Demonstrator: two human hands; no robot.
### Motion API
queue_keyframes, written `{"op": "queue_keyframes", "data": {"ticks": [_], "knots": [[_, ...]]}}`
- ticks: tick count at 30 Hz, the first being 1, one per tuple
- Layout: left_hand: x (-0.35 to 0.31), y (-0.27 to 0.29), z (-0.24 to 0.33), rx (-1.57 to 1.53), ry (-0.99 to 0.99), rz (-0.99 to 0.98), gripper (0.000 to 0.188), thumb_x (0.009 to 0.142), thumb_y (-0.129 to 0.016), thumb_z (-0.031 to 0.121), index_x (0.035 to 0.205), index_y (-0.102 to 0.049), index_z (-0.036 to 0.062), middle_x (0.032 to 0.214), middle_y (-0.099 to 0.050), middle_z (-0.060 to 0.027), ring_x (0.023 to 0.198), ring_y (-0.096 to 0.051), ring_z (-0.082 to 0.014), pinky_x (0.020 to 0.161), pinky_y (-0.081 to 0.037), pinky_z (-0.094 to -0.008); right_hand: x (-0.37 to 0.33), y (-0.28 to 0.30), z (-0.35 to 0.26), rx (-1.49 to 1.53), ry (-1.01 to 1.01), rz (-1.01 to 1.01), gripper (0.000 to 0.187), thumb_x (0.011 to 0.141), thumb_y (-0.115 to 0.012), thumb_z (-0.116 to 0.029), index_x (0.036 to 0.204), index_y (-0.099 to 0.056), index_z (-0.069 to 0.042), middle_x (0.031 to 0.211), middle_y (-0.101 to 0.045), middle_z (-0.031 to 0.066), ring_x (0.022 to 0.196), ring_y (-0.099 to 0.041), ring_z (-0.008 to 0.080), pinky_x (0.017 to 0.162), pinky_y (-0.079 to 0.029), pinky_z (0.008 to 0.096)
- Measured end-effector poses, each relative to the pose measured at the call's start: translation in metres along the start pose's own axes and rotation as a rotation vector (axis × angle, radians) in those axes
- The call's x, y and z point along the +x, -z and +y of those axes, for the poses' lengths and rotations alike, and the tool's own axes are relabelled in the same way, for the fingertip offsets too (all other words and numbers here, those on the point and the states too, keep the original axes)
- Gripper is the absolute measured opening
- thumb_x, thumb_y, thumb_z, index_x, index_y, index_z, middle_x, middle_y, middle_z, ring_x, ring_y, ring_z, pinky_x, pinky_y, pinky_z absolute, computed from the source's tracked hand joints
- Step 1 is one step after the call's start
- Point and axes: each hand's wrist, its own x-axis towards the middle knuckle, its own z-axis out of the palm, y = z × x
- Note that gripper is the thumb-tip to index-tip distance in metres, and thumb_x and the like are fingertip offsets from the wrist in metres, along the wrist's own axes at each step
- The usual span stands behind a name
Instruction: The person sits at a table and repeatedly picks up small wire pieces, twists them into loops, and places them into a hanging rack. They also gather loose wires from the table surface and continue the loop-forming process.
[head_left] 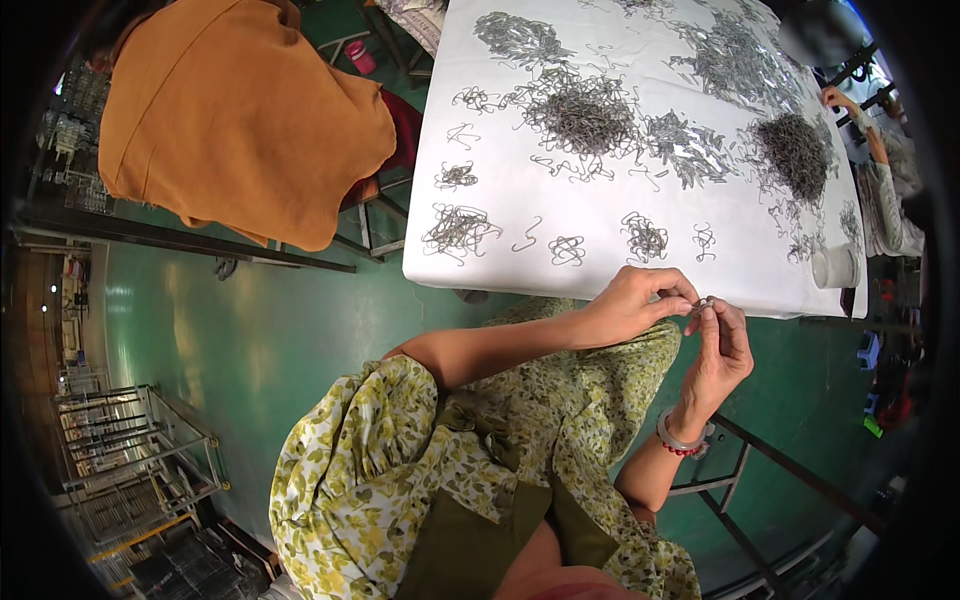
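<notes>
At the near edge of the white-covered table (600, 215), my left hand (638, 302) and my right hand (722, 345) meet fingertip to fingertip. Both are closed in a pinch on a small metal piece (704, 303); the fingers cover most of it, so its shape is unclear. Small groups of bent wire hooks lie just beyond, among them a cluster (643, 238), a few hooks (704, 241) and another little group (567, 250). A single S-shaped hook (527, 234) rests farther left, beside a looser heap (460, 232).
Dense heaps of hooks (585, 115) (793, 155) and grey strip-like pieces (690, 150) cover the table's farther part. A white cup (835, 267) stands at the right corner. One person in orange (240, 120) sits at left; another person's arm (878, 150) reaches in at right.
</notes>
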Motion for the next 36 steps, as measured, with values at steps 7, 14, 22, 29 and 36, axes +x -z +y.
{"op": "queue_keyframes", "data": {"ticks": [7, 14, 22, 29, 36], "knots": [[-0.002, 0.010, -0.004, 0.108, -0.083, -0.055, 0.016, 0.089, -0.063, 0.013, 0.099, -0.065, 0.0007, 0.090, -0.069, -0.0091, 0.086, -0.065, -0.0165, 0.078, -0.050, -0.0301, -0.001, -0.001, -0.005, 0.093, -0.159, 0.042, 0.010, 0.085, -0.063, 0.005, 0.095, -0.064, 0.005, 0.087, -0.065, 0.0110, 0.070, -0.056, 0.0122, 0.060, -0.044, 0.0226], [-0.015, 0.032, -0.006, 0.237, -0.094, -0.059, 0.032, 0.087, -0.066, 0.018, 0.117, -0.060, 0.0055, 0.113, -0.063, -0.0106, 0.104, -0.059, -0.0178, 0.084, -0.049, -0.0310, -0.009, -0.003, 0.000, 0.120, -0.236, 0.020, 0.010, 0.085, -0.065, 0.003, 0.094, -0.065, 0.005, 0.083, -0.068, 0.0098, 0.069, -0.059, 0.0105, 0.059, -0.044, 0.0206], [0.056, 0.194, -0.060, 1.203, -0.006, 0.341, 0.016, 0.083, -0.062, 0.012, 0.086, -0.068, -0.0028, 0.088, -0.063, -0.0209, 0.082, -0.062, -0.0385, 0.075, -0.050, -0.0452, -0.010, 0.006, -0.006, 0.010, -0.272, -0.001, 0.011, 0.084, -0.066, 0.006, 0.094, -0.066, 0.006, 0.083, -0.068, 0.0084, 0.075, -0.065, 0.0116, 0.068, -0.052, 0.0219], [0.056, 0.192, -0.064, 1.367, 0.072, 0.324, 0.014, 0.088, -0.055, 0.009, 0.091, -0.059, -0.0041, 0.089, -0.059, -0.0220, 0.084, -0.061, -0.0384, 0.073, -0.051, -0.0457, -0.011, 0.013, -0.001, 0.076, -0.327, 0.032, 0.016, 0.084, -0.066, 0.005, 0.099, -0.066, 0.006, 0.085, -0.069, 0.0090, 0.076, -0.065, 0.0105, 0.068, -0.052, 0.0203], [0.061, 0.131, -0.011, 0.555, 0.096, 0.357, 0.014, 0.093, -0.052, 0.006, 0.103, -0.056, -0.0043, 0.087, -0.061, -0.0138, 0.073, -0.063, -0.0199, 0.063, -0.051, -0.0319, -0.020, 0.017, 0.002, 0.076, -0.302, 0.082, 0.018, 0.084, -0.066, 0.003, 0.102, -0.066, 0.006, 0.087, -0.070, 0.0091, 0.076, -0.065, 0.0096, 0.062, -0.049, 0.0188]]}}
